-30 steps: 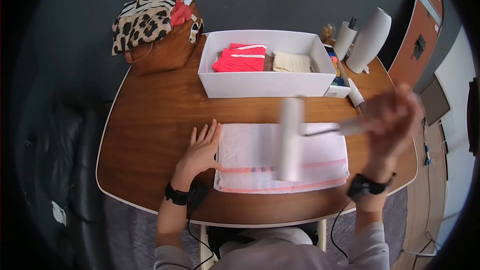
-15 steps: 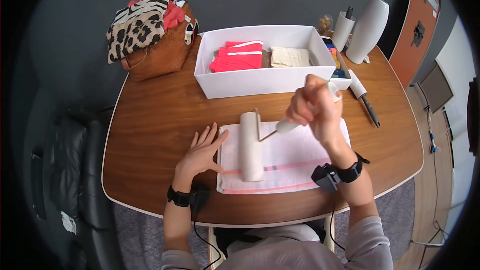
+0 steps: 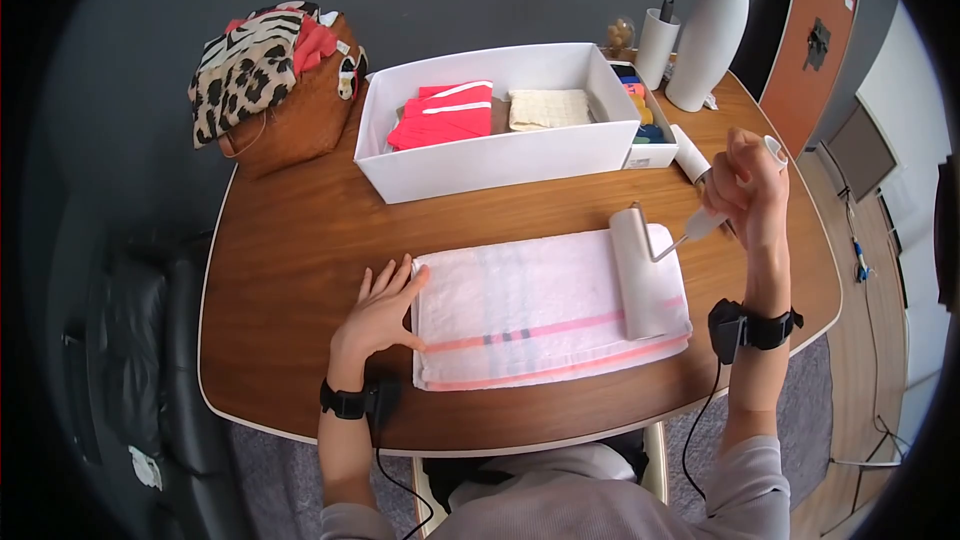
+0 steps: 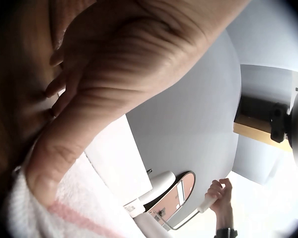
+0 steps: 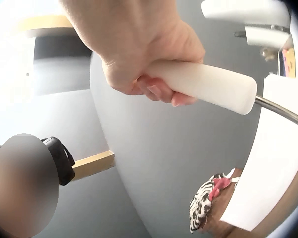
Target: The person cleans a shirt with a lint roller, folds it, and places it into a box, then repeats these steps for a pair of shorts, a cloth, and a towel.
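A folded white towel (image 3: pixel 550 290) with pink stripes lies flat on the wooden table. The left hand (image 3: pixel 374 315) rests at its left edge, fingers spread and thumb on the cloth; in the left wrist view the thumb of the left hand (image 4: pixel 104 84) presses the towel (image 4: pixel 84 198). The right hand (image 3: pixel 750 185) grips the handle of a white lint roller (image 3: pixel 641 275), whose cylinder lies over the towel's right end. In the right wrist view, the fingers of the right hand (image 5: pixel 154 64) curl round the white handle (image 5: pixel 213 87).
Behind the towel stands a white box (image 3: pixel 500 168) holding red and cream folded cloths. A smaller box (image 3: pixel 652 155), a second roller (image 3: pixel 690 154), a white cylinder (image 3: pixel 656 50) and a white vase (image 3: pixel 708 40) are at the right. A brown bag (image 3: pixel 300 135) with patterned fabric sits back left.
Since half a second ago, the right hand has carried the roller rightward from the towel's left part to its right end. The left hand stays at the left edge. The head view has shifted slightly.
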The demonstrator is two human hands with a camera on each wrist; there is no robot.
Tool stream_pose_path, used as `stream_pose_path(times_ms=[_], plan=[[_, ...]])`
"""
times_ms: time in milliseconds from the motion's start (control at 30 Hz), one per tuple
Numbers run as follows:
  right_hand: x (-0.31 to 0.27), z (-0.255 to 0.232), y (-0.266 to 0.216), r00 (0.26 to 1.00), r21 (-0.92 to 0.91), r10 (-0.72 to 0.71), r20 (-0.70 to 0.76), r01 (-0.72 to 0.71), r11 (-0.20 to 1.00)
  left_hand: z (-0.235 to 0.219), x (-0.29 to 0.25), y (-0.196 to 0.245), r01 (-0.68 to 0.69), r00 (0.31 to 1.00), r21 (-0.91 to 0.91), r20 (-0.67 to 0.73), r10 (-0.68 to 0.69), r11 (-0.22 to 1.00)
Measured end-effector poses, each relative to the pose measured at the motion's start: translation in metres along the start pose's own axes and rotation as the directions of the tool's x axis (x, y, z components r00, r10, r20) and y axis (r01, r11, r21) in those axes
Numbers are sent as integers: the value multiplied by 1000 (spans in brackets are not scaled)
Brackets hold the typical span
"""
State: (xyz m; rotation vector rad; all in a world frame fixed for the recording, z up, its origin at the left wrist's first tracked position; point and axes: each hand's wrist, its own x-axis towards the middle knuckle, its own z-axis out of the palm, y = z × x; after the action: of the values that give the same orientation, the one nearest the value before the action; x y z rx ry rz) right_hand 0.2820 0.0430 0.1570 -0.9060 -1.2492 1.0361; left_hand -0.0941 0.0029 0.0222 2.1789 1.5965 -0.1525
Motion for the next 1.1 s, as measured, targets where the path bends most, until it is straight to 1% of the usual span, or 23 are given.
stream_pose_path(times_ms=[100,233,267,300,400,500,533,567,600,633,667,733,833,900,967,1100], plan=[[3,-22,-3,999,-105,-23,-40,19,994,0,0,-1,-1,1000,-4,-2,1,1000],[3,-51,-6,995,-36,-14,-102,11,999,3,-1,-4,-21,1000,2,-17,21,1000],[4,-60,-2,993,-55,-22,-120,15,998,4,0,-5,-21,1000,8,-15,21,1000],[2,-68,-2,993,-51,-9,-121,3,999,6,0,-7,-21,1000,14,-14,21,1000],[-6,-87,1,996,-144,-72,-57,63,988,8,2,-11,-24,1000,9,-19,24,1000],[-8,-106,-5,948,-71,-150,-281,135,988,11,4,-13,-32,999,-4,-19,32,999],[-6,-124,-7,937,6,-174,-303,185,983,10,4,-13,-36,999,-8,-27,36,999],[-3,-122,-15,938,1,-167,-303,176,984,10,5,-13,-40,999,-11,-33,39,999],[-4,-132,-21,877,64,-261,-404,312,948,10,5,-13,-38,999,-13,-29,38,999],[-4,-145,-27,794,114,-336,-507,448,887,11,5,-14,-38,999,-11,-25,38,999],[-1,-151,-30,717,56,-412,-562,530,846,11,4,-15,-38,999,-7,-19,38,999],[12,-161,-23,530,-71,-544,-650,671,738,12,5,-17,-46,999,-14,-16,46,999],[50,-161,5,231,-179,-514,-826,758,628,15,7,-23,-68,997,-32,-28,67,997],[78,-168,38,194,-253,-533,-824,714,653,18,7,-24,-80,996,-43,-32,78,996],[103,-172,65,165,-294,-547,-820,699,651,18,7,-25,-84,996,-45,-30,83,995],[120,-166,92,200,-311,-553,-809,653,690,17,7,-23,-73,997,-30,-19,72,997]])
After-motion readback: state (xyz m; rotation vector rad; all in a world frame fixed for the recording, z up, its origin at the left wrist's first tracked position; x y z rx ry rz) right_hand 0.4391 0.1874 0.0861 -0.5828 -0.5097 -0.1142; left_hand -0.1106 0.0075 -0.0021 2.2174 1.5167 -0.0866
